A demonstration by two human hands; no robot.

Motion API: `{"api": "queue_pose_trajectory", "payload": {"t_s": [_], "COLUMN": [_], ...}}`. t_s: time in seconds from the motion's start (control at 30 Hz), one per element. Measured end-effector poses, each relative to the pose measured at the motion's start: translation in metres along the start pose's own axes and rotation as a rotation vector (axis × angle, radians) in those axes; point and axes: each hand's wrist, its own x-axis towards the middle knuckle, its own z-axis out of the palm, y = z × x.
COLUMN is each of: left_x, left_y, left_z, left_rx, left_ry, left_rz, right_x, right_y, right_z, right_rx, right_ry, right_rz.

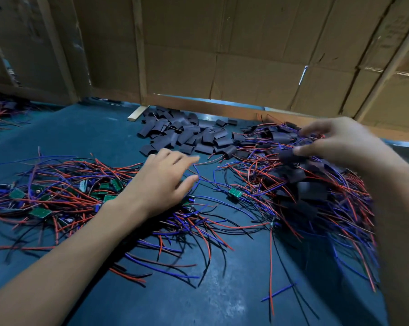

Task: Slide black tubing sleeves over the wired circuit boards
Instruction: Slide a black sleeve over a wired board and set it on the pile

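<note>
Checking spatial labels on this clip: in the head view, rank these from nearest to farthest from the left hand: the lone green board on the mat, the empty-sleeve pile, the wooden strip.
From the left hand:
1. Lone green board, just to its right.
2. Empty-sleeve pile, beyond the fingertips.
3. Wooden strip, at the cardboard wall.

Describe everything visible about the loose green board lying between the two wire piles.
The green board is a small rectangular circuit board with pale markings on its top face, bare of any black sleeve. It lies flat, slightly skewed, on the blue table, between the piles. Blue wires run from it. Neither hand touches it.
</note>
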Motion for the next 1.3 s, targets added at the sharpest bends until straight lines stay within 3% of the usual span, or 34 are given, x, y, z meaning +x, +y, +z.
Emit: {"api": "queue_pose_trajectory", "payload": {"t_s": [0.07, 0.13, 0.23, 0.37, 0.5, 0.6, 0.7, 0.83, 0.93, 1.0, 1.07, 1.17, 1.23, 1.3], "left_x": [0.0, 0.001, 0.002, 0.0, 0.015, 0.049, 0.073, 0.08, 0.078, 0.075, 0.068, 0.059, 0.052, 0.043], "left_y": [-0.001, -0.001, -0.001, -0.001, -0.017, -0.044, -0.069, -0.093, -0.094, -0.085, -0.068, -0.034, -0.008, 0.01], "left_z": [0.004, 0.006, 0.007, 0.003, -0.012, -0.014, -0.004, 0.008, 0.006, -0.004, -0.014, -0.023, -0.025, -0.021], "left_rx": [0.042, 0.022, -0.008, -0.009, -0.09, -0.12, -0.157, 0.065, -0.022, -0.076, -0.217, -0.787, -1.146, -1.457], "left_ry": [-0.087, -0.127, -0.157, -0.181, -0.052, -0.059, -0.192, -0.468, -0.438, -0.38, -0.254, -0.146, -0.221, -0.258], "left_rz": [-0.025, -0.047, -0.078, -0.141, -0.448, -0.635, -0.642, -0.661, -0.621, -0.578, -0.585, -0.702, -0.777, -0.841], "right_x": [0.002, -0.001, -0.008, -0.014, -0.015, -0.018, -0.017, -0.012, -0.015, -0.017, -0.018, -0.02, -0.021, -0.021], "right_y": [0.014, 0.01, -0.016, -0.042, -0.041, -0.042, -0.042, -0.037, -0.035, -0.035, -0.036, -0.036, -0.035, -0.033], "right_z": [-0.001, -0.001, 0.018, 0.079, 0.101, 0.099, 0.08, 0.033, 0.011, 0.003, -0.001, -0.009, -0.015, -0.016], "right_rx": [-0.14, 0.048, 0.198, -0.136, -0.333, -0.358, -0.172, 0.338, 0.789, 0.927, 1.107, 1.422, 1.389, 1.199], "right_ry": [0.147, 0.174, -0.115, -0.392, -0.382, -0.319, -0.243, 0.066, 0.132, 0.157, 0.128, -0.026, -0.144, -0.232], "right_rz": [0.054, -0.078, -0.307, -0.443, -0.424, -0.456, -0.468, -0.397, -0.344, -0.314, -0.286, -0.261, -0.264, -0.267]}}
